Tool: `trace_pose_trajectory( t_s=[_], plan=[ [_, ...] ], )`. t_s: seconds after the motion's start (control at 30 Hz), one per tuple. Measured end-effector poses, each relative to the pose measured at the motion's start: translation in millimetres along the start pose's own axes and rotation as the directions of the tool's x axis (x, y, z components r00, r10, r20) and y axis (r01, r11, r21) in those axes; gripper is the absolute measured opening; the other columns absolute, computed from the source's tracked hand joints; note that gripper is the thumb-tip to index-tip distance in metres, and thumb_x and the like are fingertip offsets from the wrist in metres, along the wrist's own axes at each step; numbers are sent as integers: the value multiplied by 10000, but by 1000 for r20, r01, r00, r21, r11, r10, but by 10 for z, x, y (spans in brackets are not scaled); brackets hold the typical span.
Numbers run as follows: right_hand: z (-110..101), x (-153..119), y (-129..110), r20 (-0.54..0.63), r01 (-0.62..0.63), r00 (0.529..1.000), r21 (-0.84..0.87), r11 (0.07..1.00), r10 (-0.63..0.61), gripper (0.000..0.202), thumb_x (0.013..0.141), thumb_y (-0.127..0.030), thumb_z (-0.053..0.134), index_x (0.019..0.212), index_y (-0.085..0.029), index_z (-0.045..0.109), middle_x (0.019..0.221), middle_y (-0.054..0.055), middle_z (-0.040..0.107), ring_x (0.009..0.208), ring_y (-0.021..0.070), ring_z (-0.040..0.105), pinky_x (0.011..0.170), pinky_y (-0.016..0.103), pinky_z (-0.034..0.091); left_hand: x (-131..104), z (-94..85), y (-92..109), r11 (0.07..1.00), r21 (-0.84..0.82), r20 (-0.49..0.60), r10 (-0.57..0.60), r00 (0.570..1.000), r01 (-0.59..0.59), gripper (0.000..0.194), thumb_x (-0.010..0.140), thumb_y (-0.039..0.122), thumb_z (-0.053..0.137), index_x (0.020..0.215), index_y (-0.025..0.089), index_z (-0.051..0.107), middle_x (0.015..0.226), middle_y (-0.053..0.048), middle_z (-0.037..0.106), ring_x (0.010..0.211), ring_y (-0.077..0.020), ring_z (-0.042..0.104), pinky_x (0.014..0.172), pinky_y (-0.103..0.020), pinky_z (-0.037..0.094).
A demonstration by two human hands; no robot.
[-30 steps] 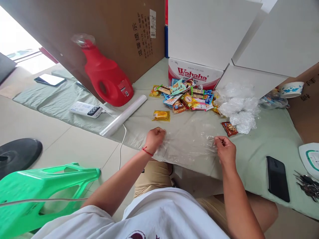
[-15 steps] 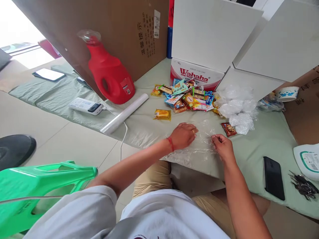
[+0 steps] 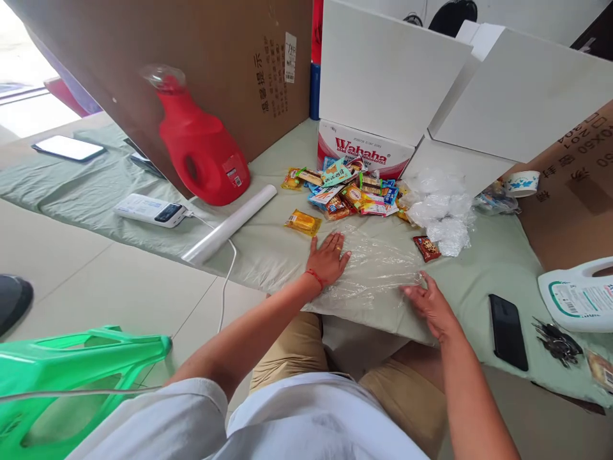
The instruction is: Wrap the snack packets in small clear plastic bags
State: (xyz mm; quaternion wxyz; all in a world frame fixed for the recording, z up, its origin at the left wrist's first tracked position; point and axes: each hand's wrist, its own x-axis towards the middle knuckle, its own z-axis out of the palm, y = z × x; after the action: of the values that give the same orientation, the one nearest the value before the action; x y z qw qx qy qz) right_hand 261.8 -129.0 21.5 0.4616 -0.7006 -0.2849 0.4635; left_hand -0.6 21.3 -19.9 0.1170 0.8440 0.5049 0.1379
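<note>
On film [image 3: 378, 265], left hand [image 3: 328, 260] palm-down

Single camera, worn on person's head, looking forward and down over own shirt [image 3: 297, 415], which fills bottom of view. Snack pile [image 3: 352, 191] just above middle. Closer to lens than pile: left hand [image 3: 328, 259] and right hand [image 3: 428, 303]. Beyond pile: white box [image 3: 387, 70], partly cut by top edge. Left of pile and lower: green stool [image 3: 43, 377], cut by left edge. Wide view; table [image 3: 460, 287] slants, near edge dropping rightward below pile.
</note>
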Motion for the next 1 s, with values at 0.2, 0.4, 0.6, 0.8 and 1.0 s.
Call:
trace_pose_trajectory(
  t_s=[0.2,0.4,0.6,0.8,1.0],
  plan=[
    [-18,-72,47,121,-5,993,-8,1000,6,678,562,-500,921,1109,-165,699,673,-40,603,496,66,351,461,201,202,16,-3,0,999,29,-2,-27,1000,27,638,1060,492,224,1602,187,369,1673,-111,342,1558,-265,305,1272,-618,103],
    [-523,-105,205,-43,65,995,-353,933,-85,419,632,-542,805,877,-204,764,605,-5,610,563,171,508,526,290,374,29,-11,13,995,78,36,-57,998,54,694,1023,560,321,1616,201,343,1689,-122,302,1570,-301,269,1270,-609,92],
    [-48,358,-430,129,551,771,-627,551,-624,391,955,-500,511,1129,-238,744,1047,116,756,944,287,676,894,471,514,39,-29,30,995,79,42,-65,997,62,728,1008,595,341,1621,202,333,1693,-126,293,1573,-316,254,1268,-613,88],
    [537,1121,-435,488,736,666,-553,390,-565,408,953,-480,556,1256,-255,710,1412,98,646,1380,296,517,1214,544,290,37,-59,40,994,65,38,-88,995,86,764,1007,624,322,1623,172,320,1698,-127,278,1573,-310,256,1273,-609,104],
    [163,1428,-379,228,506,744,-806,306,-628,526,1020,-429,351,1223,-75,684,1357,264,615,1290,372,527,1134,575,347,41,-25,-2,994,50,19,-102,995,101,802,1015,650,248,1633,141,283,1705,-139,257,1586,-316,219,1276,-598,108]
  ],
)
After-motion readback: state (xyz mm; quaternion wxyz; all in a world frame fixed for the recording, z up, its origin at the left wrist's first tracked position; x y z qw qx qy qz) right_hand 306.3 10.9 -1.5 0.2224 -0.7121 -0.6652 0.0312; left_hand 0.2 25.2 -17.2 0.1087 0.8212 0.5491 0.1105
